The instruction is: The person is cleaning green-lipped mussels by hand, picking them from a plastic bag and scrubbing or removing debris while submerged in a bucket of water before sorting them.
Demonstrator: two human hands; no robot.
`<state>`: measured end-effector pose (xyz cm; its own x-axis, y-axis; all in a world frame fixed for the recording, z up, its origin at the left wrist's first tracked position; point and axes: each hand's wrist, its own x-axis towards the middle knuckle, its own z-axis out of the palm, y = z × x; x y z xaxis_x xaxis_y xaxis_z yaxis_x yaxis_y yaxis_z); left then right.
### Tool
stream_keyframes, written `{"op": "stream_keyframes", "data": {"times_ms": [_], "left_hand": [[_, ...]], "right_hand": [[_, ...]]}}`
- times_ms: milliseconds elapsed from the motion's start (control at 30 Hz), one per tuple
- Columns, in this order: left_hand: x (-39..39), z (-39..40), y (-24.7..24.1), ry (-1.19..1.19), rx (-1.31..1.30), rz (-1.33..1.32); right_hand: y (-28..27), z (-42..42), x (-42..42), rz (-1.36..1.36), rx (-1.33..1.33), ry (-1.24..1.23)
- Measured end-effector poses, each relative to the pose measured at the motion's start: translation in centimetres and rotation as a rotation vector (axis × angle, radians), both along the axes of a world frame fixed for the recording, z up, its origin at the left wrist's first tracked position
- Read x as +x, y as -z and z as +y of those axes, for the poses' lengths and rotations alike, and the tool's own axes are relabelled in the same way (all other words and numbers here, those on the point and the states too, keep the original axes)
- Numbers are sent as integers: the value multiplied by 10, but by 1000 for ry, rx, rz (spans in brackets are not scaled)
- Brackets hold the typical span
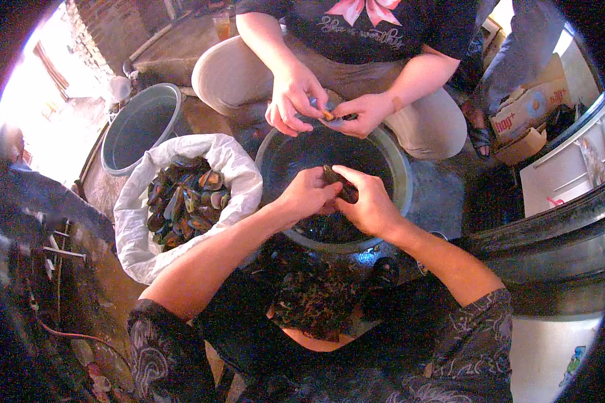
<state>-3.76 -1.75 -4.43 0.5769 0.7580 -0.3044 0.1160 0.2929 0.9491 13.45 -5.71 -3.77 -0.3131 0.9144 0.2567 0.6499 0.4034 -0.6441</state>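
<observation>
Both hands meet over a round basin (405,184) with dark contents at its bottom. Between them is a dark mussel (349,192). My left hand (308,192) grips it from the left, fingers curled, with the thumb pointing right. On the other side my right hand (367,200) holds it between thumb and forefinger. Part of the shell is hidden by my fingers, so I cannot tell if it is split. Left of the basin stands a white woven sack (131,221), its rim rolled down, full of mussels (189,201).
Across the basin, a seated person's hands (295,98) hold an opened mussel (328,116) with orange flesh. A grey tub (141,128) stands behind the sack. Dark debris (317,302) lies near me. At right are a cardboard box (529,116) and another person's sandalled foot (479,133).
</observation>
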Motion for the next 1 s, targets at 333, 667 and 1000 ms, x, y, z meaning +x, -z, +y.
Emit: {"op": "stream_keyframes", "data": {"times_ms": [333,667,1000], "left_hand": [[12,4,6,-164,24,-256],[20,-2,19,-172,336,-137],[16,-4,6,-171,382,-60]], "right_hand": [[-14,10,12,27,69,-153],[-16,7,12,5,-24,-85],[-12,2,12,-270,188,-158]]}}
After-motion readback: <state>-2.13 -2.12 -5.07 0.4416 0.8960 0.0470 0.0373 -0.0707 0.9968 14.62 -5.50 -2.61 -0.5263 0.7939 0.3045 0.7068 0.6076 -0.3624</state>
